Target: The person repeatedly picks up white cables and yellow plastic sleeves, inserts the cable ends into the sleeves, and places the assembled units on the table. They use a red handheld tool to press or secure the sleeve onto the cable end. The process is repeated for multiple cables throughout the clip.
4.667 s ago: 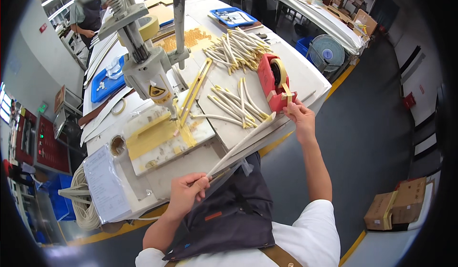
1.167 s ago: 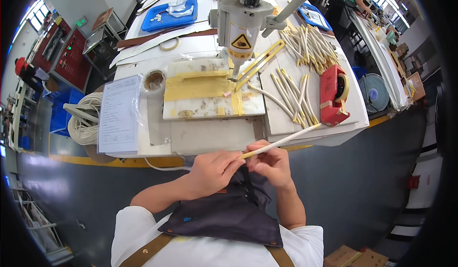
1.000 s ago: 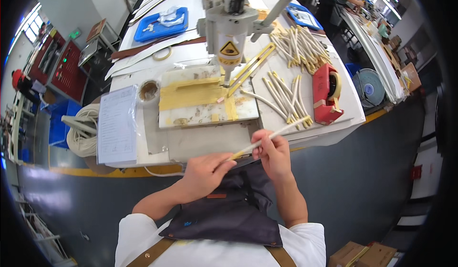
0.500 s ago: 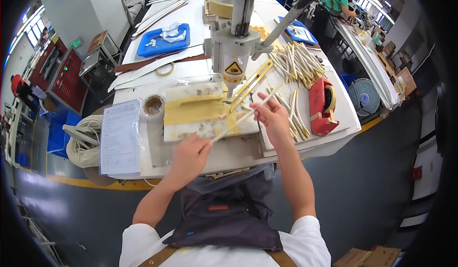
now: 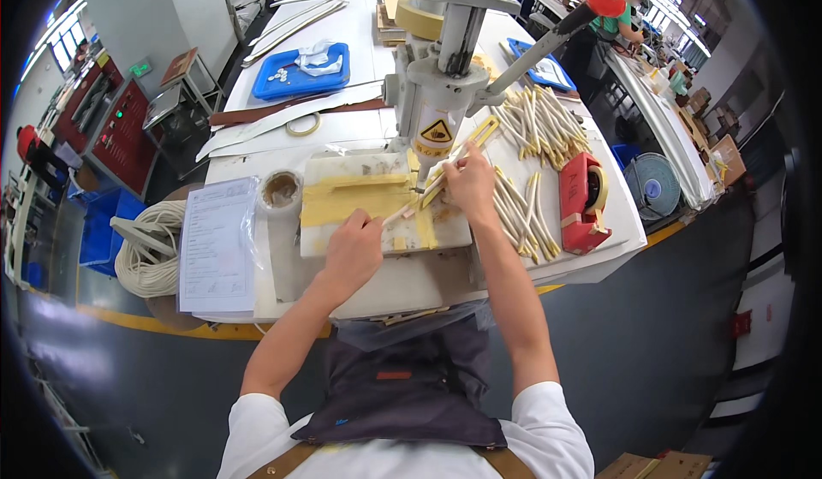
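White cord (image 5: 394, 217), moments ago short of the press (image 5: 441, 94), now reaches its lower tip, seemingly lined up there, pinched front-left by the left hand (image 5: 355, 243) and rightward by the right hand (image 5: 470, 186) (fingertips partly hidden).

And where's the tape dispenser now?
In the head view, the red tape dispenser stands at the front right of the table, right of the smaller group of white cords.

A dark apron (image 5: 398, 426) with brown straps (image 5: 284, 462) covers a white short-sleeved shirt (image 5: 257, 428).
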Available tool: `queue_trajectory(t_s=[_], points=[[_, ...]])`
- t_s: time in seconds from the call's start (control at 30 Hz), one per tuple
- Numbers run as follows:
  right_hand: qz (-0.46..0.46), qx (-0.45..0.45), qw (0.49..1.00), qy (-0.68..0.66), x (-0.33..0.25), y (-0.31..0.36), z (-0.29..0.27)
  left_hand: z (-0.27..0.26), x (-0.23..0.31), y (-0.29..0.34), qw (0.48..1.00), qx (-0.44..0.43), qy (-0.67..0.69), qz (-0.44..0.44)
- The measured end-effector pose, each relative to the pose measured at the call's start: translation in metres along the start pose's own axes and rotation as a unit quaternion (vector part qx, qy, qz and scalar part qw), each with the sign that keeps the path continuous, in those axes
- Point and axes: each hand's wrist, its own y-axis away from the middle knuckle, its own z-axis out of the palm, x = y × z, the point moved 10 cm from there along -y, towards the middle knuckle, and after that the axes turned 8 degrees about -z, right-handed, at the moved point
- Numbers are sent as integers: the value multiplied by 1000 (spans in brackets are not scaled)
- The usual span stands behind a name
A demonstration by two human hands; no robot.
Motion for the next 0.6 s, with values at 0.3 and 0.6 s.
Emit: queue_trajectory(t_s=[0.3,0.6], points=[[-122,-53,954,269,-19,14,27,-5,5,2,999,-3,26,48],[-94,-72,967,226,-22,12,25,7,9,2,995,-49,-25,80]])
